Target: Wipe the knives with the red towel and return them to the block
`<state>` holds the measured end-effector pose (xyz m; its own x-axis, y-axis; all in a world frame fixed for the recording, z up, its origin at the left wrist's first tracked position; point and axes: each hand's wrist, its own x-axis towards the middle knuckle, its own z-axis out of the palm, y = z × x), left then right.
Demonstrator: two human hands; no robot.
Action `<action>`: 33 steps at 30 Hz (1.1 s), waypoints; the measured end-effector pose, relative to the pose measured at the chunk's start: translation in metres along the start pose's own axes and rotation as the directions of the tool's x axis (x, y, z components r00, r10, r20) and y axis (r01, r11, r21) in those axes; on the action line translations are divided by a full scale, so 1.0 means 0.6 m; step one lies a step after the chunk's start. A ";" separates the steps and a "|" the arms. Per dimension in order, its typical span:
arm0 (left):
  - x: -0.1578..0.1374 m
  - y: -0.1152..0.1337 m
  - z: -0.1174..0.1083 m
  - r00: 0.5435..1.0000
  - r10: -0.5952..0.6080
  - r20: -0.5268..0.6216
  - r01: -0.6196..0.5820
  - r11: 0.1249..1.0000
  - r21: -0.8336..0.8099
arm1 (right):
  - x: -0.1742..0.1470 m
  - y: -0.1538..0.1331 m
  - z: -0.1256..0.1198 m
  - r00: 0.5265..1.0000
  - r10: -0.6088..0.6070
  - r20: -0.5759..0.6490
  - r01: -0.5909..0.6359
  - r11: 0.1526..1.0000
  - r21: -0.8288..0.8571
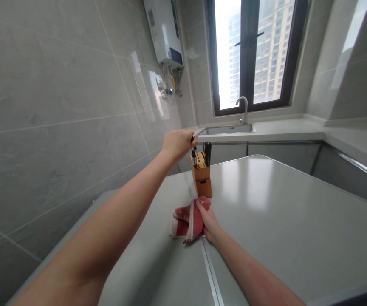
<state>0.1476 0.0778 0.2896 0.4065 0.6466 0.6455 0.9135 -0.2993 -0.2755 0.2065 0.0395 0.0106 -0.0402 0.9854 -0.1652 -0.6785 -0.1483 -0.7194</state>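
Observation:
A wooden knife block point(202, 175) stands upright on the table, with black knife handles point(207, 154) sticking up from its right side. Above its left side, my left hand point(177, 143) is closed around a black-handled tool point(194, 158). A short silver part of this tool shows below my fist, by the slots; its kind cannot be made out. In front of the block, my right hand point(208, 219) grips a crumpled red and white cloth point(190, 219) just over the table, thumb on top.
The glossy pale table point(266, 238) has a seam strip point(211, 272) running along it. Beyond are a counter with a sink point(226, 129), a faucet point(244, 108) and a window point(250, 55). A water heater point(164, 34) hangs on the tiled wall point(59, 85) at left.

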 end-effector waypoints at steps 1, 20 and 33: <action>0.005 0.001 -0.003 1.000 0.009 0.013 -0.009 1.000 0.002 | 0.000 0.001 -0.001 1.000 -0.002 0.008 0.002 1.000 0.003; 0.025 0.016 0.069 0.999 -0.016 0.030 0.016 1.000 0.007 | 0.003 0.005 -0.007 1.000 -0.004 0.016 0.004 0.999 -0.037; -0.052 0.037 0.018 0.945 -0.285 -0.160 0.222 0.918 -0.328 | 0.000 -0.002 -0.006 1.000 0.003 0.031 -0.002 1.000 -0.024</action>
<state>0.1555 0.0585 0.2557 0.1209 0.5840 0.8027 0.9241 -0.3615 0.1238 0.2099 0.0391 0.0089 -0.0645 0.9871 -0.1463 -0.6609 -0.1521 -0.7349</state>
